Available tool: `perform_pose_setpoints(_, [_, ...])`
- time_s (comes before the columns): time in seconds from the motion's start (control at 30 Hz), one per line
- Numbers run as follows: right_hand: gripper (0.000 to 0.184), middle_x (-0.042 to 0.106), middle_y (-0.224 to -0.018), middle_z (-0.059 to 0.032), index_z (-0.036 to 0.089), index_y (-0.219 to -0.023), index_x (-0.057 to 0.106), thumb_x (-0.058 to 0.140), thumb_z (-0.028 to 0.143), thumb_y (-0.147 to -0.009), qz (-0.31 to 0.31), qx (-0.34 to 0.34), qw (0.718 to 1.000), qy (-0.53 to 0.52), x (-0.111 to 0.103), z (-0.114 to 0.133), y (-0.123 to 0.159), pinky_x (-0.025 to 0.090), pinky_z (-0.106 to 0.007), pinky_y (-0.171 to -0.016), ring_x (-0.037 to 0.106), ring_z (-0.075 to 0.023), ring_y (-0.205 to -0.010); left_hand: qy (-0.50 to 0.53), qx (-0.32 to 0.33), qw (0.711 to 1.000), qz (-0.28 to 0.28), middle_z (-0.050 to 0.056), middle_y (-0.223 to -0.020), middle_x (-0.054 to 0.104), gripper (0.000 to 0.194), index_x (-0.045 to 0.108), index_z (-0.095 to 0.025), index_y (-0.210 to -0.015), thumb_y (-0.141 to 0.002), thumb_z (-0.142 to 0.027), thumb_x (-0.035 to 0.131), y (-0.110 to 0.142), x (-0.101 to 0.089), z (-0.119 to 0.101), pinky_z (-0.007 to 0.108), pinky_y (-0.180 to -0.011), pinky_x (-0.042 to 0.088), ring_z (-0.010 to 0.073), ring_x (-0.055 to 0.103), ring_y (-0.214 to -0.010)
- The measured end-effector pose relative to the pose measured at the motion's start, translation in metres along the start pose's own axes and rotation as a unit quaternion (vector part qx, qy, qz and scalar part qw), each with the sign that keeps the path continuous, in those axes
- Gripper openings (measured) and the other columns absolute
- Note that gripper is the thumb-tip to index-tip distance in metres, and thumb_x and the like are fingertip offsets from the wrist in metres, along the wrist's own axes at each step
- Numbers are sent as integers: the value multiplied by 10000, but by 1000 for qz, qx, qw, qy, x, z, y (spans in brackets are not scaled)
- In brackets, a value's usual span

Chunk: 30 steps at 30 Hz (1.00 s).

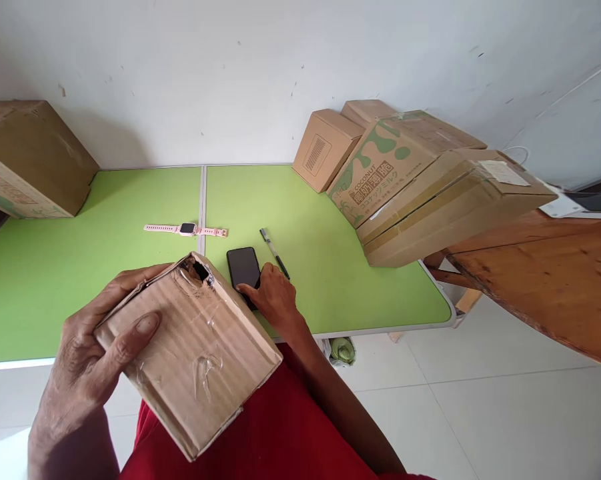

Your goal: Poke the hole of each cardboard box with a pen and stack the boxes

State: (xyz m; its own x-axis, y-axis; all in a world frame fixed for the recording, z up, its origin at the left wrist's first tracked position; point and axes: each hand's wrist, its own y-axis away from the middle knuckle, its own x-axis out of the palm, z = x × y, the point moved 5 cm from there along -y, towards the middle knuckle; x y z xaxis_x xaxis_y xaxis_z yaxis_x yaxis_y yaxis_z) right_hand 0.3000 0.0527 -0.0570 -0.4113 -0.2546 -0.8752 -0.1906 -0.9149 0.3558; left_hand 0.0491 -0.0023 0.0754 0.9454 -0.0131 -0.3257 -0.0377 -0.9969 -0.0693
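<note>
A worn cardboard box (pixel 200 360) with a torn hole at its top corner and bits of clear tape is held up in front of me, tilted. My left hand (pixel 100 347) is closed around its left side, thumb across the face. Behind the box, my right hand (pixel 273 293) grips the right edge of a black smartphone (pixel 244 267), which lies on the green table (pixel 300 207). The thumb rests over its screen; the fingertips are partly hidden. Close to that hand lies a pen (pixel 274 252). Farther left is a pink smartwatch (pixel 186 229), strap stretched flat.
Several cardboard boxes (pixel 405 160) stand at the table's right end, against the wall. Another large carton (pixel 40 157) is at the left end. A wooden table (pixel 545 267) adjoins on the right. Something green (pixel 343 349) sits below the front edge.
</note>
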Motion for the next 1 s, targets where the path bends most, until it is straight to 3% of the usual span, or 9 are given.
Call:
perform_pose_setpoints(0.3, [313,798,-1298,-159,191,-1210,659,810,427,-1073,11,4,1000,-28,5,7,-1,564,-339,-904,776,-321,-1242,45,-30,997,-59,34,-1395,840,366,891,-384,-1304,-969,-518,831,10,12,-9,493,-1144,617,403,719,-1389])
perform_pose_setpoints(0.4, [388,776,-1370,-174,184,-1278,643,820,469,-1085,7,-5,1000,-24,4,7,-4,577,-351,-931,769,-330,-1282,46,-22,997,-53,24,-1355,853,320,911,-388,-1239,-955,-520,845,6,4,-1,464,-1105,623,397,728,-1365])
perform_pose_setpoints(0.53, [580,715,-1464,-237,153,-1347,625,870,579,-1039,0,-9,1000,-14,2,14,-8,600,-387,-962,747,-369,-1332,46,-38,991,-121,-19,-1293,859,279,910,-382,-1147,-920,-541,873,11,-21,22,392,-960,625,358,762,-1230])
perform_pose_setpoints(0.6, [655,689,-1489,-255,135,-1374,618,865,631,-1025,-1,-8,1000,-14,2,20,-10,609,-410,-993,724,-386,-1369,61,-53,983,-164,-29,-1297,857,275,908,-413,-1136,-909,-565,880,20,-33,36,444,-1018,627,386,759,-1261])
perform_pose_setpoints(0.7, [731,658,-1521,-275,108,-1423,594,848,663,-1021,0,-6,1000,-15,2,29,-13,613,-452,-1038,692,-404,-1415,72,-73,970,-221,-25,-1342,852,312,904,-455,-1131,-853,-598,887,35,-46,54,617,-1208,576,484,718,-1387])
perform_pose_setpoints(0.77, [751,660,-1521,-273,110,-1421,593,898,637,-981,3,-9,1000,-13,1,32,-15,611,-461,-1054,688,-405,-1417,73,-77,967,-230,-42,-1353,850,309,902,-486,-1118,-822,-571,881,40,-48,59,673,-1265,540,515,689,-1439])
perform_pose_setpoints(0.9, [776,689,-1489,-259,143,-1366,610,1043,513,-838,9,-16,1000,-8,-1,30,-17,614,-447,-1039,705,-402,-1381,88,-54,969,-223,-40,-1324,859,259,915,-488,-1069,-818,-544,882,41,-40,54,671,-1336,484,515,653,-1492])
perform_pose_setpoints(1.0, [702,717,-1458,-252,161,-1326,623,1034,446,-834,8,-17,1000,-17,0,26,-16,608,-445,-1054,710,-399,-1376,108,-55,968,-220,-17,-1312,853,233,925,-483,-1036,-838,-596,879,40,-35,49,692,-1378,420,518,625,-1518])
